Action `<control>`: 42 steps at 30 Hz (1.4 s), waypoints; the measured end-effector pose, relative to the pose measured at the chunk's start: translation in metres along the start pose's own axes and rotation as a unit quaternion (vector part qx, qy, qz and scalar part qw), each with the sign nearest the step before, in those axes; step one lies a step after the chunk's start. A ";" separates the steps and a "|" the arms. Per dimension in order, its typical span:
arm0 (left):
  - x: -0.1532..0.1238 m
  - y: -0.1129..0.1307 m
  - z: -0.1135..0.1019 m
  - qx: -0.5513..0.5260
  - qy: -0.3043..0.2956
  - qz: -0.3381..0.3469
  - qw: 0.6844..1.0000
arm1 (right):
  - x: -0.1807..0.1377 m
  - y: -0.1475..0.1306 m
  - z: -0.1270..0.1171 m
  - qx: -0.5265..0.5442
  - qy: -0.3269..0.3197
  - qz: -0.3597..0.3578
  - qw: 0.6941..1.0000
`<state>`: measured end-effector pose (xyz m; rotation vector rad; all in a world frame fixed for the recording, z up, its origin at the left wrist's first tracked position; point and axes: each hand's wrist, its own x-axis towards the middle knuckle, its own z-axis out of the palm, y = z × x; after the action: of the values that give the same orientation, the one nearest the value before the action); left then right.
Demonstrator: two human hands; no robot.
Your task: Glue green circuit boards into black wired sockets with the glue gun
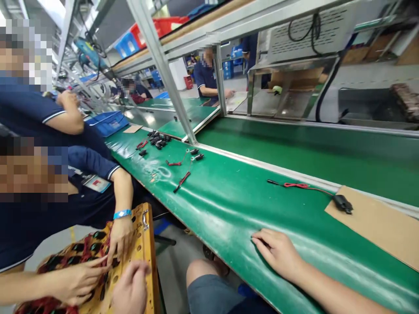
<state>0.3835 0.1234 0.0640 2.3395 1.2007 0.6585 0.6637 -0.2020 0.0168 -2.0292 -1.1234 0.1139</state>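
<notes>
My right hand (pixel 278 253) rests on the green work surface (pixel 225 205), fingers loosely extended and thumb apart, with nothing seen in it. At the lower left, my left hand (pixel 131 288) is curled closed, slightly blurred, over the edge of a yellow wooden board (pixel 145 244); nothing shows in its fingers. Round holes, black parts and red wires fill the board. A co-worker's two hands (pixel 121 237) reach into these parts beside my left hand. Beyond my right hand, a black plug-like device (pixel 342 203) with a red-and-black cable lies partly on a cardboard sheet (pixel 376 222).
Further along the bench lie two more cabled devices (pixel 197 156) and a pile of black ones (pixel 159 139). A blue bin (pixel 109 123) stands at the far end. A metal post (pixel 170 78) rises from the bench edge. Co-workers sit and stand at left.
</notes>
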 end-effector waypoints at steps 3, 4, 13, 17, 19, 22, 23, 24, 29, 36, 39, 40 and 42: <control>0.115 0.089 0.070 0.037 -0.068 0.242 0.967 | 0.000 -0.003 0.001 -0.008 0.014 -0.006 1.000; 0.151 0.118 0.093 0.040 -0.064 0.274 0.959 | 0.000 -0.004 0.001 -0.014 0.019 -0.006 1.000; 0.324 0.243 0.241 0.219 -0.150 0.244 0.933 | 0.014 0.008 0.012 -0.077 0.028 0.028 0.996; 0.300 0.268 0.248 0.187 -0.160 0.224 0.943 | 0.016 0.009 0.014 -0.043 -0.001 0.041 0.998; 0.270 0.281 0.241 0.153 -0.172 0.237 0.944 | 0.016 0.008 0.013 0.005 0.013 0.052 0.999; 0.213 0.300 0.221 0.080 -0.191 0.266 0.941 | 0.016 0.007 0.005 0.065 0.056 0.067 0.994; 0.191 0.305 0.212 0.052 -0.197 0.271 0.941 | 0.017 0.007 0.000 0.081 0.074 0.072 0.991; 0.167 0.309 0.202 0.023 -0.207 0.276 0.938 | 0.017 0.007 -0.007 0.099 0.095 0.078 0.988; 0.029 0.331 0.152 -0.250 -0.267 0.244 0.898 | 0.011 0.000 -0.055 0.182 0.164 0.093 0.965; -0.103 0.334 0.140 -0.585 -0.406 0.014 0.701 | -0.071 -0.019 -0.122 0.261 0.093 0.103 0.955; -0.122 0.318 0.149 -0.566 -0.475 -0.036 0.673 | -0.109 -0.023 -0.137 0.266 0.081 0.155 0.948; -0.126 0.313 0.152 -0.551 -0.500 -0.048 0.667 | -0.118 -0.023 -0.140 0.265 0.078 0.171 0.946; -0.133 0.302 0.157 -0.521 -0.544 -0.062 0.654 | -0.131 -0.021 -0.146 0.266 0.068 0.196 0.941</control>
<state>0.5964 -0.1731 0.0815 1.1506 0.2024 -0.1942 0.6325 -0.3805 0.0933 -1.7058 -0.5107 0.4255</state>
